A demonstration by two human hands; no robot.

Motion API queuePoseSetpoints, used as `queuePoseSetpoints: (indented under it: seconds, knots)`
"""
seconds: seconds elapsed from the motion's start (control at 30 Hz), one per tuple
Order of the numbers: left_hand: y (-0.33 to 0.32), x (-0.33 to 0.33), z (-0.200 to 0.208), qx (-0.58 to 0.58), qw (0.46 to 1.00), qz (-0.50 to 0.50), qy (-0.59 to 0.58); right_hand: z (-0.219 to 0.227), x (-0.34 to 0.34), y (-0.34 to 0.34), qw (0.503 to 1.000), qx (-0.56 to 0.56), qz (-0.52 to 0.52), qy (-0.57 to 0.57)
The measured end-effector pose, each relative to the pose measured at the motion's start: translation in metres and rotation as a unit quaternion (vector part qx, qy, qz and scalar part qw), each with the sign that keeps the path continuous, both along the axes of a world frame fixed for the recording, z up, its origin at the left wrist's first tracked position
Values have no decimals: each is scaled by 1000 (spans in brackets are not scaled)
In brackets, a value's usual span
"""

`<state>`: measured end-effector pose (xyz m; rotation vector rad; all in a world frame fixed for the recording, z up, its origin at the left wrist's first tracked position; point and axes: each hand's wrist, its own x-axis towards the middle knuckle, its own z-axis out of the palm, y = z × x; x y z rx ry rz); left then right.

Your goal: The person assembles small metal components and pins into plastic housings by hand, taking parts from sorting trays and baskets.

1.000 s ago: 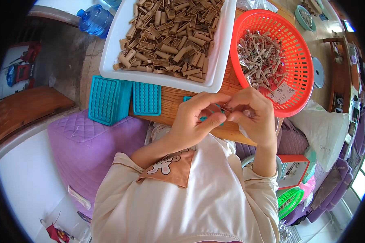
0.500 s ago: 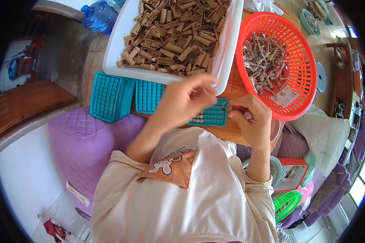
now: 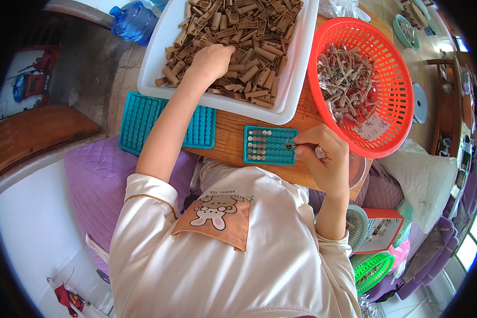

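My left hand reaches into the white tub, its closed fingers down among the brown plastic shells; whatever they grip is hidden. At the right end of a small teal tray, my right hand pinches a small dark part between thumb and fingers. A clear glint shows in that palm, too small to name. Rows of small round silvery discs fill the tray's left side, while round hollows show on its right side.
A red basket of small wrapped parts stands at the right of the wooden table. Larger teal trays lie at the left, under my left forearm. A blue water bottle stands beyond them. A green basket is low at right.
My left hand has moved from above the small teal tray, up and left into the tub of brown shells. My right hand stays by the tray, still pinching the small part.
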<state>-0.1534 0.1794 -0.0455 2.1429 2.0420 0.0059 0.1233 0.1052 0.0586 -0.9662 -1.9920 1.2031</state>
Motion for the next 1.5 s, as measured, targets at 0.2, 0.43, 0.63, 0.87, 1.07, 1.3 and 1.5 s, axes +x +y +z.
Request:
queuePoseSetpoints:
  seconds: [0.2, 0.43, 0.63, 0.87, 1.07, 1.3, 1.5]
  knots:
    - [3, 0, 12, -94, 995, 1, 36, -6, 5, -2, 999, -29, -18, 10]
    - [-11, -2, 46, -37, 945, 91, -313, -14, 10, -6, 994, -83, -52, 47]
    - [-52, 48, 66, 57, 703, 168, -689, -11, -5, -12, 960, -171, -174, 137]
    - [-107, 117, 59, 73, 633, 174, -751, -25, -37, -24, 956, -87, -247, 132]
    - [-120, 127, 56, 35, 796, 80, -599, -45, -44, -20, 969, 39, -224, 97]
    - [-130, 123, 49, -129, 524, 165, -825, -35, -33, -15, 989, 46, -142, 19]
    - [-130, 129, 52, -38, 453, 178, -873, -38, -32, -24, 973, 3, -207, 100]
